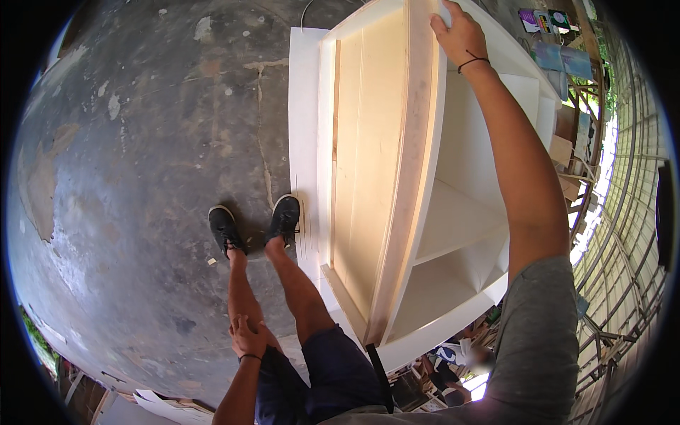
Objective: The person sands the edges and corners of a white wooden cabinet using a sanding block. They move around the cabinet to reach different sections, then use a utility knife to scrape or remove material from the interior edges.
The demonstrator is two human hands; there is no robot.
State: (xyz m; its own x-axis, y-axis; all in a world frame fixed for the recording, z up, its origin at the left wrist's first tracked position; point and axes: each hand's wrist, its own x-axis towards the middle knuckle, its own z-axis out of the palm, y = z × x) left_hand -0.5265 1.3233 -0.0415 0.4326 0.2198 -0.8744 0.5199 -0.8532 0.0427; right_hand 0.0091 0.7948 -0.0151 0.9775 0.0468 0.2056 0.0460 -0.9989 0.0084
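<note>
A large cabinet (418, 191) lies in front of me to the right, with a pale bare-wood side and white inner compartments. At its far end, my right hand (462, 35) is closed over the long front edge, thumb on the wood side. A whitish patch shows between those fingers; it looks like the cabinet's white edge, though the fingertips partly hide it. My left hand (248, 338) rests on my left leg by the knee, fingers apart, holding nothing.
A white sheet (303, 127) lies under the cabinet, close to my right shoe (285, 214). Stained concrete floor (156, 177) spreads to the left. Boards and cartons (563, 152) stand along the right wall. Another person (453, 361) is behind the cabinet's near end.
</note>
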